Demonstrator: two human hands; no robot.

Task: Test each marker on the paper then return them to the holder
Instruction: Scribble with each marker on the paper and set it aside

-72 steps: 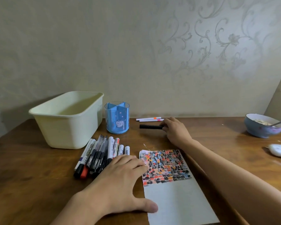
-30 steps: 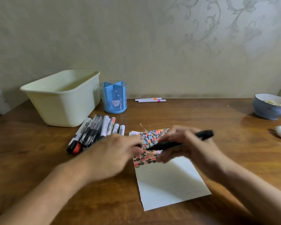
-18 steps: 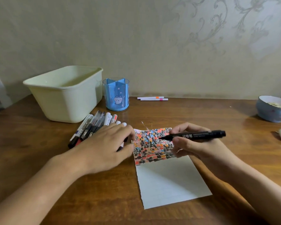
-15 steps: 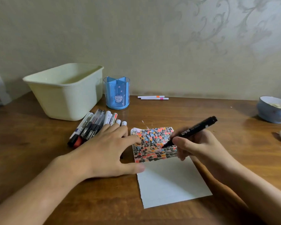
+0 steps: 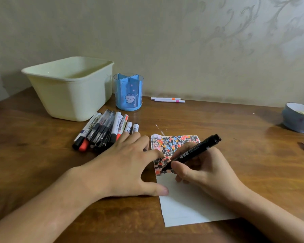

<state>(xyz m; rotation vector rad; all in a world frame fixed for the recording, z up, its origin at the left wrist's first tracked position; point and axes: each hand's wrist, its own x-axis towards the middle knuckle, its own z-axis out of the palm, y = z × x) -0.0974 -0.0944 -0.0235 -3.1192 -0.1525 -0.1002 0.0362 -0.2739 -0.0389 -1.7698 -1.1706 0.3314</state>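
Since half a second earlier, the black marker (image 5: 193,151) had tipped lower, its tip now on the coloured patch of the paper (image 5: 188,204). From the head view, the right hand (image 5: 205,171) pinched that marker in curled fingers, while the left hand (image 5: 126,165) lay flat with straight fingers spread, pressing the paper's left edge. Other markers (image 5: 105,130) lay bunched beside the left hand, near the blue holder (image 5: 128,92) and cream tub (image 5: 68,88).

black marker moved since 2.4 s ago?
Yes. The black marker was lying near the blue holder; the right hand now grips it with its tip on the paper.
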